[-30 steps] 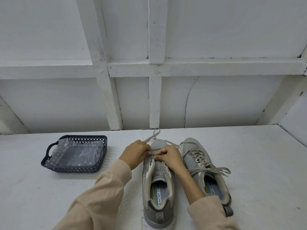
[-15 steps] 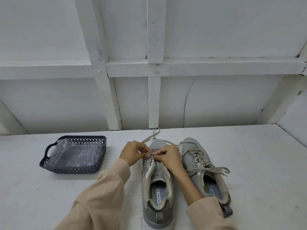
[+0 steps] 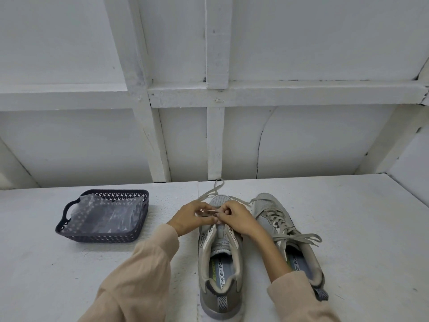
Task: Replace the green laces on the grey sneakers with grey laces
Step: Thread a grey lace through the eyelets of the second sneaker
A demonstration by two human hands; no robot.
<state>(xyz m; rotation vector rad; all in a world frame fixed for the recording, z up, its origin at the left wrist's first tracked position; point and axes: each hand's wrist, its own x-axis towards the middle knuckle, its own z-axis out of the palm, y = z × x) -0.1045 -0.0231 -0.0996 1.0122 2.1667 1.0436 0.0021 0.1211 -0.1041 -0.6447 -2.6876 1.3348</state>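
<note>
Two grey sneakers stand side by side on the white table, toes away from me. The left sneaker has bare eyelets along most of its length. My left hand and my right hand meet over its front eyelets, each pinching the grey lace whose loose ends trail past the toe toward the wall. The right sneaker is fully laced with a grey lace tied in a bow. No green lace is visible.
A dark plastic basket with handles sits to the left, holding a clear plastic bag. A white panelled wall rises just behind the table's far edge. Bare white table surface lies to the right of the shoes.
Both hands stay at the toe eyelets of the left sneaker; the fingers have shifted slightly on the lace. The shoes and the basket have not moved.
</note>
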